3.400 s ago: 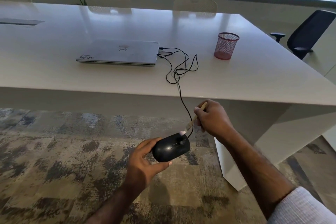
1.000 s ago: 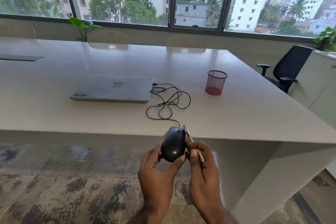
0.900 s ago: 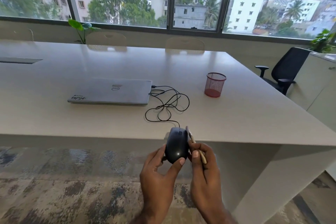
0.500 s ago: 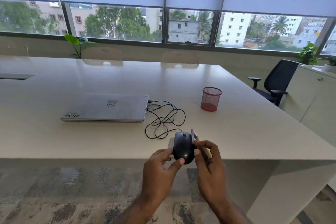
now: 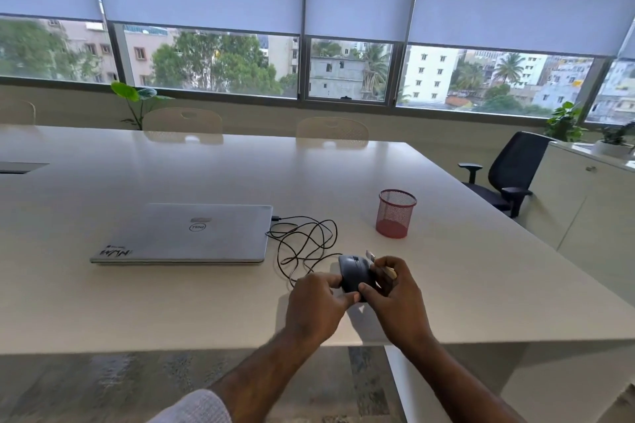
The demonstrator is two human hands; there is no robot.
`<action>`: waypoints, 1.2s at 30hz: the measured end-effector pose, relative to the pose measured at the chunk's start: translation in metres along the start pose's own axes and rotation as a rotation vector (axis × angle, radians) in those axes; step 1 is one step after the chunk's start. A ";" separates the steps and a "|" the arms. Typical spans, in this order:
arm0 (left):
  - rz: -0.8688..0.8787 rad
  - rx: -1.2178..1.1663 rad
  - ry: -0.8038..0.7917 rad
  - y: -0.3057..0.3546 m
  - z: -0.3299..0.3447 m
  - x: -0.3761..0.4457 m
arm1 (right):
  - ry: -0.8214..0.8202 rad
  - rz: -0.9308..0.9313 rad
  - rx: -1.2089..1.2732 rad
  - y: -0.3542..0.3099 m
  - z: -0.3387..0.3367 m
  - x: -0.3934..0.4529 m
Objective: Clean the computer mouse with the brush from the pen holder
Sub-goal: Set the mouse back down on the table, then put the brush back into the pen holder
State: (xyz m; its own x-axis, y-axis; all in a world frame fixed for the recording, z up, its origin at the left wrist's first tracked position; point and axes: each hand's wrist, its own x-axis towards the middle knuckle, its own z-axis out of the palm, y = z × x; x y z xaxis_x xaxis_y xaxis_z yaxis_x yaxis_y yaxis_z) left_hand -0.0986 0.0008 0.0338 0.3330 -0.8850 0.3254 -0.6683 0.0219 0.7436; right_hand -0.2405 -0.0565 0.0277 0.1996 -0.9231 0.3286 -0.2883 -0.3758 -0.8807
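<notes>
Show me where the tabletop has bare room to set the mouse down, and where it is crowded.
Bare: the table right of the hands, below the pen holder; also the near strip in front of the laptop. Crowded: the cable loops between laptop and mouse.

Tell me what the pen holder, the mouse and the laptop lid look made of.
Pen holder: red wire mesh, see-through, likely metal. Mouse: dark plastic by its look, smooth with a soft sheen. Laptop lid: silver-grey and matte; metal or plastic, hard to say.

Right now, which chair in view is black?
The swivel office chair with armrests, off the table's right side. The pale chairs behind the table's far edge are cream-coloured.
</notes>
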 end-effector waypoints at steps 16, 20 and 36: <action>0.035 0.200 -0.038 -0.023 0.022 0.051 | -0.085 0.036 -0.032 0.029 0.008 0.059; 0.058 0.236 -0.031 -0.027 0.026 0.050 | -0.109 0.031 -0.026 0.033 0.006 0.062; -0.028 0.552 -0.101 -0.058 0.002 0.035 | 0.075 -0.249 -0.124 0.003 -0.056 0.100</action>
State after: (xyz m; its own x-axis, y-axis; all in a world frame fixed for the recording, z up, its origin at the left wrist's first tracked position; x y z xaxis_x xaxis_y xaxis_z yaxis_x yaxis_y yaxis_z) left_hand -0.0492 -0.0326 0.0011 0.3081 -0.9227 0.2319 -0.9182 -0.2246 0.3263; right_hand -0.2739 -0.1548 0.0769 0.2105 -0.8029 0.5577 -0.3522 -0.5945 -0.7229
